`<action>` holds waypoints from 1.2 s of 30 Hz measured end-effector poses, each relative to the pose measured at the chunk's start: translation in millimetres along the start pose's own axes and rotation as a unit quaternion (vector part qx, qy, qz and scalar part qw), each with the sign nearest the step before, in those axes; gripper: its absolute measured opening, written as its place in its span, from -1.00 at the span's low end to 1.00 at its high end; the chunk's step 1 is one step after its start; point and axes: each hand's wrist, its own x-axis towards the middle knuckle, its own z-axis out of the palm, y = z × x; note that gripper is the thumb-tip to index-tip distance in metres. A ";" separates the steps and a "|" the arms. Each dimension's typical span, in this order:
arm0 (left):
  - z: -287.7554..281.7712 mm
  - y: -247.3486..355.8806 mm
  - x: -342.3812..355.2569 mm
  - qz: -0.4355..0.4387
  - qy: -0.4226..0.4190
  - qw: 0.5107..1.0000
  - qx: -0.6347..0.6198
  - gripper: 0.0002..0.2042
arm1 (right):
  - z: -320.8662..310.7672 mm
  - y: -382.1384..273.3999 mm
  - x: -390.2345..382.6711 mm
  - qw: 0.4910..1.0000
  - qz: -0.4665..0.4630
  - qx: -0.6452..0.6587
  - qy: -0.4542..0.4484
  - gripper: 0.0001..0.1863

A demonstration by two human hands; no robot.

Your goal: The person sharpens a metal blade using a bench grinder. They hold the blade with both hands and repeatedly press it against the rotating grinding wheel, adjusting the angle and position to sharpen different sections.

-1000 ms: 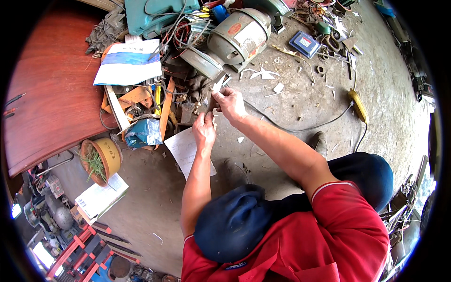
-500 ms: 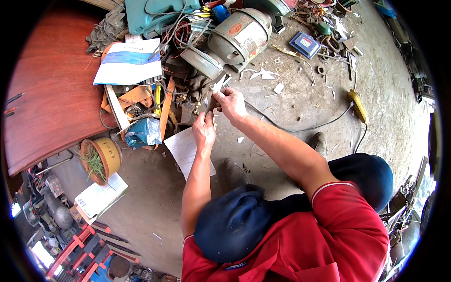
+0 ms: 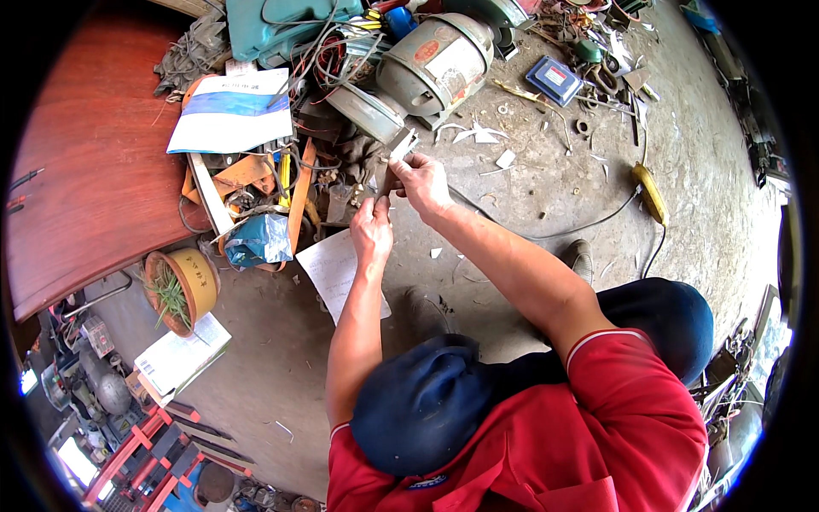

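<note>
Both my hands grip one narrow flat piece [image 3: 386,184], dark along its visible length; its exact kind is too small to tell. My left hand [image 3: 373,229] is closed around the near end. Further up, my right hand [image 3: 421,182] pinches the piece between thumb and fingers. A bright strip [image 3: 401,149] shows just beyond the right fingertips, at the wheel end of a grey bench grinder [image 3: 435,64]. Whether it touches the wheel, I cannot tell. The grinder rests on the floor, its round wheel guard [image 3: 368,113] toward my hands.
A black cable [image 3: 546,236] with a yellow fitting [image 3: 652,194] crosses the floor at right. Left of my hands lie an open-topped box of tools [image 3: 213,200], a booklet [image 3: 232,111] and a potted plant [image 3: 192,286]. A paper sheet [image 3: 331,266] lies under my left forearm.
My hands keep their grip on the flat piece and have shifted only slightly. The bright strip by the grinder's wheel end appears at a slightly different angle.
</note>
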 end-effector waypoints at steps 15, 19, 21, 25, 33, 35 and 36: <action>1.0 2.5 4.0 -0.014 -0.008 0.998 0.053 -0.64 | -2.7 -7.0 0.9 1.000 0.016 -0.018 0.001 -0.74; 1.7 2.4 5.0 -0.017 -0.010 0.998 0.052 -0.63 | -3.2 -8.1 0.6 1.000 0.017 -0.019 0.006 -0.74; 2.4 2.1 6.7 -0.006 -0.010 0.998 0.060 -0.63 | -4.4 -7.8 1.9 1.000 0.018 -0.017 0.008 -0.75; 1.0 -0.9 10.3 -0.007 -0.019 0.998 0.061 -0.62 | -2.5 -13.8 -2.4 1.000 0.015 -0.006 0.008 -0.75; -8.7 33.0 6.4 -0.007 -0.054 0.998 0.036 -0.68 | -11.0 -8.7 -0.2 0.999 0.003 0.034 -0.019 -0.78; -13.6 46.0 0.8 -0.017 -0.048 0.999 0.013 -0.71 | -8.4 -10.5 -1.8 0.998 0.011 0.051 -0.019 -0.80; -13.8 46.9 -0.5 -0.017 -0.035 0.999 -0.006 -0.73 | -7.7 -11.2 -2.5 0.998 0.015 0.060 -0.019 -0.81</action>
